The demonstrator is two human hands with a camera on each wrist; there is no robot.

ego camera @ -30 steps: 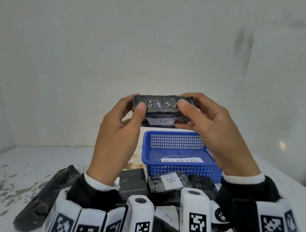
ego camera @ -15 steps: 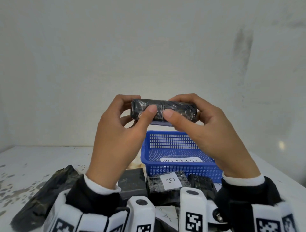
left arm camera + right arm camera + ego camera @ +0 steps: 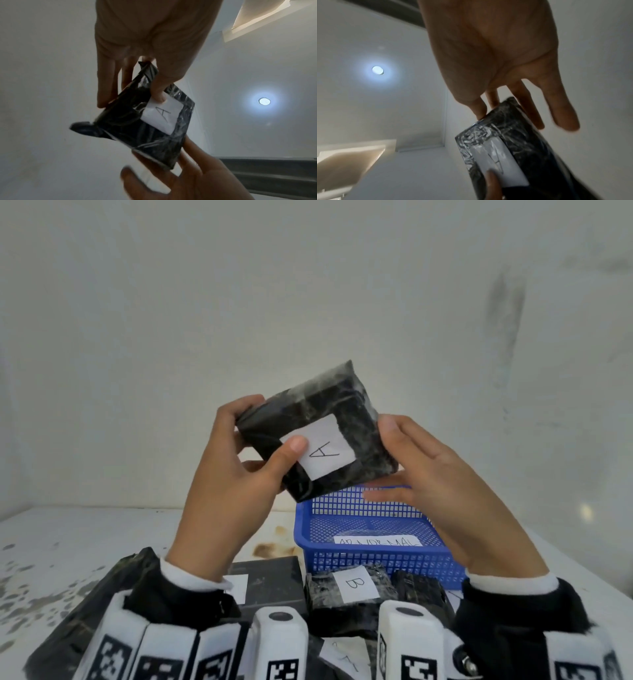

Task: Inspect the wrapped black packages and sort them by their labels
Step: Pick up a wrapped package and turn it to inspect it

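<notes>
A black package wrapped in clear film is held up above the blue basket, tilted, with its white label marked "A" facing me. My left hand grips its left side, thumb on the label's edge and fingers behind. My right hand has straight fingers; its thumb touches the right corner and the fingers lie under the lower edge. In the left wrist view the package shows the same "A" label. The right wrist view shows the right hand spread behind the package.
A blue mesh basket holds a paper reading "ABNORMAL". In front of it lie a package labelled "B", a dark box and another black package. A black bag lies at left on the stained white table.
The package was held edge-on and level between both hands; it has turned so the "A" label faces me. My right hand has loosened from a grip to straight fingers.
</notes>
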